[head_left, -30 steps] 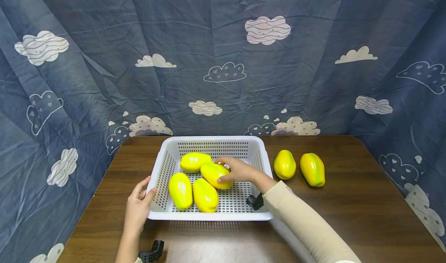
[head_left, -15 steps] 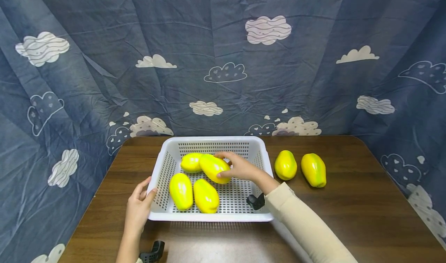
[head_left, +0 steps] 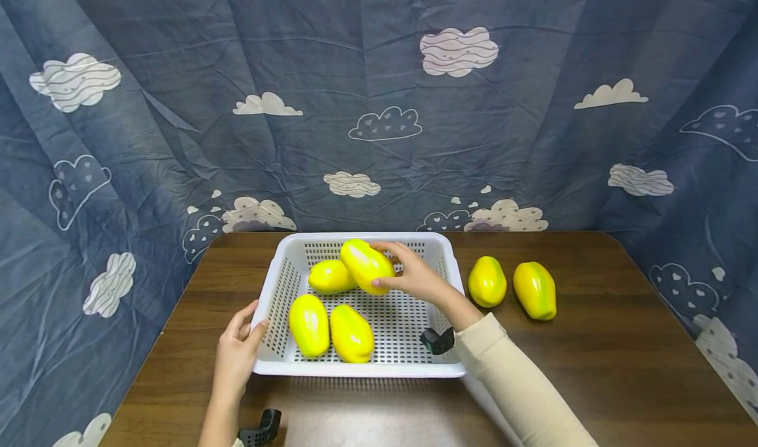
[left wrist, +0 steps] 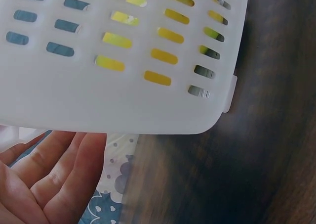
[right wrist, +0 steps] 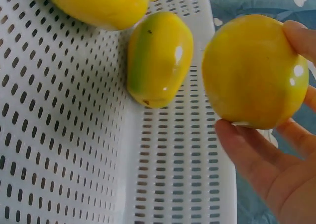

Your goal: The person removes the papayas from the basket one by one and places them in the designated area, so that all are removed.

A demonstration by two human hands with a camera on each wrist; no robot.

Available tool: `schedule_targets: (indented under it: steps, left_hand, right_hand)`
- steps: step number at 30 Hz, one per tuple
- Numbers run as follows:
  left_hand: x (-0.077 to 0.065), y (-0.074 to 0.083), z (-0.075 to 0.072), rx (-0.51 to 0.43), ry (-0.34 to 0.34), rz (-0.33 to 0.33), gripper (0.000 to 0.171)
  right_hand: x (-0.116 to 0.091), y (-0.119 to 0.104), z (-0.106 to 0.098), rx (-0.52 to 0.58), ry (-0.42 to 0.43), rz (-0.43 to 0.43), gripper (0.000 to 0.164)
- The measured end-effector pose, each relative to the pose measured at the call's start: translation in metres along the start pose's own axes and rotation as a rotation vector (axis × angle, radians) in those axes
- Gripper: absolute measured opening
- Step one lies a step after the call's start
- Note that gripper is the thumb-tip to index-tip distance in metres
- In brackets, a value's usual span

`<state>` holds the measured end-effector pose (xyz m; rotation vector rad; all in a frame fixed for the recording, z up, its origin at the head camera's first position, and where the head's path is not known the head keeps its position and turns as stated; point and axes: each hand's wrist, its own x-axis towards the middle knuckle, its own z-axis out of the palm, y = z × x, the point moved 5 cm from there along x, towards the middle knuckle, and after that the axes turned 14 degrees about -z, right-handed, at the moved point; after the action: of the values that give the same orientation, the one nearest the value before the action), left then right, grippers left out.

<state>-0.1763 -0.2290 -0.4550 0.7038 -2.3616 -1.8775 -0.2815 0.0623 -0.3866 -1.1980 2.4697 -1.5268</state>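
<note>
My right hand (head_left: 408, 272) grips a yellow papaya (head_left: 364, 266) and holds it raised over the back part of a white perforated plastic basket (head_left: 358, 369). Thumb and fingers wrap its sides in the right wrist view, where the held papaya (right wrist: 254, 70) shows end-on. Below it, another papaya (head_left: 331, 277) lies in the basket, partly overlapped by the held one in the head view. Two more, a left papaya (head_left: 309, 326) and a right papaya (head_left: 352, 334), lie towards the front. My left hand (head_left: 237, 345) holds the basket's left rim, thumb on top and fingers outside.
On the brown wooden table (head_left: 592, 368), right of the basket, lie two papayas: a nearer one (head_left: 487, 282) and a farther-right one (head_left: 535, 291) with a green stripe. A blue cloud-patterned curtain (head_left: 379, 72) hangs behind the table. Each wrist wears a black camera mount (head_left: 260, 428).
My right hand has lifted the papaya from the basket's floor and moved it away from me, turning it more upright. My left hand has stayed on the rim.
</note>
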Motion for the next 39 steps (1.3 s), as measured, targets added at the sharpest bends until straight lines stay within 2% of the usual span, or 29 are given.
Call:
schedule_targets:
  steps: [4,8,13,18,22,33,39]
  left_hand:
    - [0.001,-0.001,0.000,0.012,0.005,-0.013,0.042]
    - [0.002,-0.001,0.000,0.015,0.005,-0.014,0.042]
    - [0.001,-0.001,0.000,0.014,0.006,-0.024,0.042]
    - [0.001,0.000,0.000,0.015,0.002,-0.019,0.042]
    - [0.001,0.001,0.000,0.023,0.006,-0.005,0.042]
    - [0.002,-0.001,-0.001,0.032,0.012,-0.004,0.042]
    - [0.002,-0.001,0.000,0.027,0.008,0.000,0.042]
  right_hand:
    - [0.001,0.013,-0.002,0.024,0.057,-0.025,0.066]
    - [0.001,0.009,-0.007,0.068,0.104,-0.045,0.066]
    - [0.000,-0.007,-0.018,0.097,0.144,-0.031,0.066]
    - [-0.005,-0.036,-0.031,0.078,0.175,-0.037,0.066]
    - [-0.008,-0.047,-0.042,0.053,0.222,-0.051,0.066]
    - [-0.023,-0.055,-0.066,0.047,0.331,-0.113,0.065]
    - [-0.036,-0.057,-0.077,0.027,0.374,-0.102,0.065]
